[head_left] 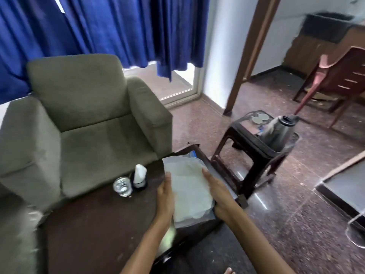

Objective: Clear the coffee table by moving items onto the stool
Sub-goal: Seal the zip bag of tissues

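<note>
A clear plastic bag of flat white discs [188, 186] lies at the right end of the dark brown coffee table [94, 224]. My left hand [165, 196] presses against the bag's left side and my right hand [216, 191] grips its right edge. A small glass [122, 186] and a black holder with white tissue [139, 177] stand on the table to the left of the bag. The dark plastic stool [250, 147] stands on the floor to the right, carrying a steel kettle [279, 131] and white saucers [259, 118].
A grey-green armchair [83, 119] touches the table's far side. Blue curtains [98, 26] hang behind it. A maroon plastic chair [335, 80] and a wooden cabinet stand at the far right. A low dark surface [343, 192] sits at the right edge.
</note>
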Action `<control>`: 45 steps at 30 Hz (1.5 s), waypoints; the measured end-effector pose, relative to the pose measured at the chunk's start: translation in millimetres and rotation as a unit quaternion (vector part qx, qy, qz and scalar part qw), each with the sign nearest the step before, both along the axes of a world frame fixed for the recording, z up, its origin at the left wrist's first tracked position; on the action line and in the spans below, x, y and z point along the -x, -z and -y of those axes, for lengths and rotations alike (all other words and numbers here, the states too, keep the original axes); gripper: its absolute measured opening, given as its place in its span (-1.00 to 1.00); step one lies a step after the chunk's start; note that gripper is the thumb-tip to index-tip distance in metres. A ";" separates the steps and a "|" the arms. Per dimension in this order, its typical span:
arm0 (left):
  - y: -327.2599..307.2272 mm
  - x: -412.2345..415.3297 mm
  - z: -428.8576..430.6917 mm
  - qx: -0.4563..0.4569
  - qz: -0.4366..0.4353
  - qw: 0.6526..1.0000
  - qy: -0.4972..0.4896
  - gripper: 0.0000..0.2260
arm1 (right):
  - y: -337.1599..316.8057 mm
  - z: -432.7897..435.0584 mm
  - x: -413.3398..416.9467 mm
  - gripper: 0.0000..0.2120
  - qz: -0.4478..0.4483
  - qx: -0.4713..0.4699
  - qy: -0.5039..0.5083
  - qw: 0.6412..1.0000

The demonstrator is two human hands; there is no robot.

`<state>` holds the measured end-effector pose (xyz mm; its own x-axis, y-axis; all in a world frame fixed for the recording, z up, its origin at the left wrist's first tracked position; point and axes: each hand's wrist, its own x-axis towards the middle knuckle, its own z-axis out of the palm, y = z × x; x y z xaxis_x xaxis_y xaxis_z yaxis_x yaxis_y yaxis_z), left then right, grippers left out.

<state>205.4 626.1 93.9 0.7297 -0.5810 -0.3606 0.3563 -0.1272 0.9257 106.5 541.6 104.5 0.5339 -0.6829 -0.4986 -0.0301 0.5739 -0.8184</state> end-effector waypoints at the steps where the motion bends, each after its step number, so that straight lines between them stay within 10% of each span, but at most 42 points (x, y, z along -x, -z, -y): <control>1: -2.1 12.7 16.5 -0.002 0.009 1.000 0.004 -0.64 | 0.2 14.6 13.7 -0.68 0.003 -0.004 0.011 1.000; 33: 22.5 184.5 494.0 -0.015 -0.032 0.961 0.275 -0.69 | 42.9 451.5 237.8 -0.56 0.094 -0.139 0.169 0.971; 45: 55.0 172.6 629.2 -0.061 0.012 0.927 0.369 -0.80 | 65.9 626.7 264.0 -0.77 -0.055 -0.053 0.174 0.982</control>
